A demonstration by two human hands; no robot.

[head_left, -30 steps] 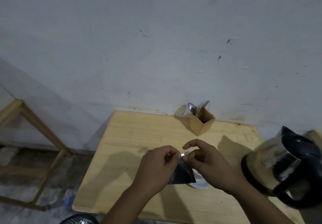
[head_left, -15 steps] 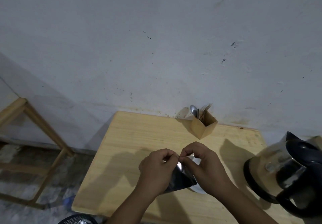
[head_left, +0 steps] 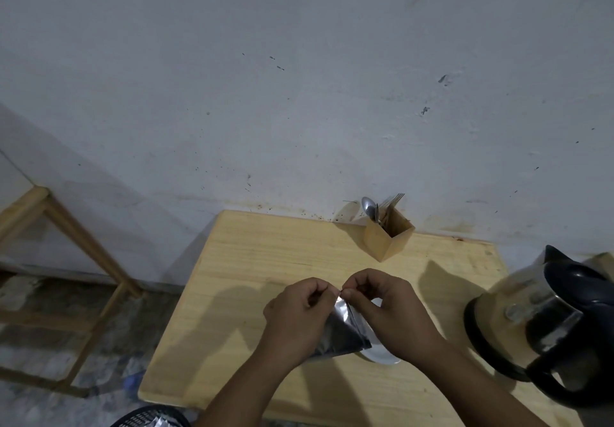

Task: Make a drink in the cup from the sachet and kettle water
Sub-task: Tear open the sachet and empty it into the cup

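A dark silvery sachet (head_left: 342,333) hangs between my two hands over the wooden table (head_left: 265,260). My left hand (head_left: 299,317) and my right hand (head_left: 395,313) both pinch its top edge, fingertips touching. Under the sachet and my right hand a white cup (head_left: 382,355) shows only part of its rim. The steel kettle (head_left: 545,323) with a black lid and handle stands at the table's right side.
A wooden holder (head_left: 387,237) with a spoon and forks stands against the wall at the back. A wooden frame (head_left: 66,227) stands left of the table. A black mesh bin (head_left: 149,418) with wrappers sits below the front edge.
My hands have drawn closer together at the sachet's top edge, and the right thumb and forefinger have closed onto it. The view has shifted slightly.
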